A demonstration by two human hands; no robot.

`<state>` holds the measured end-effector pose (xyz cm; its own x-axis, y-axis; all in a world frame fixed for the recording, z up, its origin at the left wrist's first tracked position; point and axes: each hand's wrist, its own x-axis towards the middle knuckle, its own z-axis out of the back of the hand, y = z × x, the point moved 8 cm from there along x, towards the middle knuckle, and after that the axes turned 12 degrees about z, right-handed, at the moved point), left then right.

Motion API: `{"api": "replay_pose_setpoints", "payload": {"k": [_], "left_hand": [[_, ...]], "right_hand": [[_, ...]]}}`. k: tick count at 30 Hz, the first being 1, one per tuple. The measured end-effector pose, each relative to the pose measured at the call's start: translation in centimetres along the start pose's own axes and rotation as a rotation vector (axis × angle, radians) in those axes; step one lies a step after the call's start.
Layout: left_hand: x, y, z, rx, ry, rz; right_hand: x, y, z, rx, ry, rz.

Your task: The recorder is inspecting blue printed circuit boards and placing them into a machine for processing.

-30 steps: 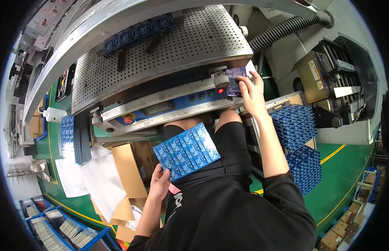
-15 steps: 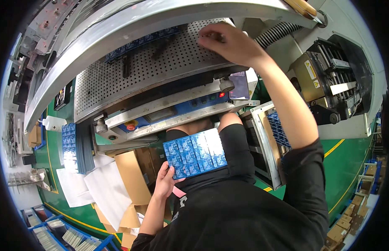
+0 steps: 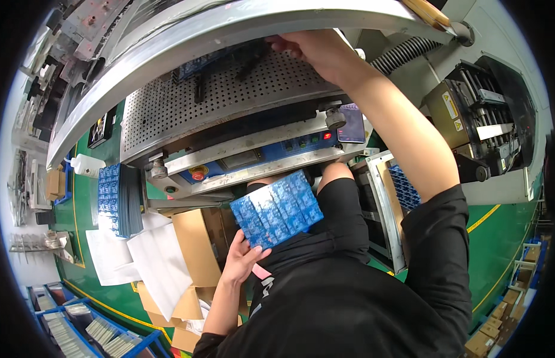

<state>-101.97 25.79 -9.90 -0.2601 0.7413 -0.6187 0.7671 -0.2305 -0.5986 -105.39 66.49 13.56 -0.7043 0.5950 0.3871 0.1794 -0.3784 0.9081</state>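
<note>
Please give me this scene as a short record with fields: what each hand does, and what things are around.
left hand: holds a blue circuit board panel by its lower edge
right hand: reaches over the perforated metal plate, under the machine's raised lid
control strip: red button, lit red light
beside machine: stack of blue panels, open cardboard boxes, white sheets

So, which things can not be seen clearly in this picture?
- Right hand, head view: fingertips hidden under the curved grey cover.
- Plate: far part hidden by that cover.
- Left hand: palm hidden behind the blue panel.
- Control buttons: too small.
</note>
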Motion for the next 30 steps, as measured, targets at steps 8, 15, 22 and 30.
{"api": "replay_pose_setpoints", "payload": {"k": [8,15,22,30], "left_hand": [[-0.1,-0.8,-0.3,-0.193,0.196,0.092],[-0.2,-5.2,-2.4,-0.036,0.324,0.081],[-3.6,-17.0,-8.1,0.113,0.311,-0.233],[0.4,-28.4,-9.5,0.493,-0.079,-0.452]], "right_hand": [[-11.6,1.1,10.0,0.337,-0.208,-0.148],[-18.1,-1.6,14.6,0.323,-0.255,-0.250],[-15.8,4.0,16.1,-0.163,-0.425,0.085],[-9.3,6.3,-0.3,-0.185,0.167,-0.187]]}}
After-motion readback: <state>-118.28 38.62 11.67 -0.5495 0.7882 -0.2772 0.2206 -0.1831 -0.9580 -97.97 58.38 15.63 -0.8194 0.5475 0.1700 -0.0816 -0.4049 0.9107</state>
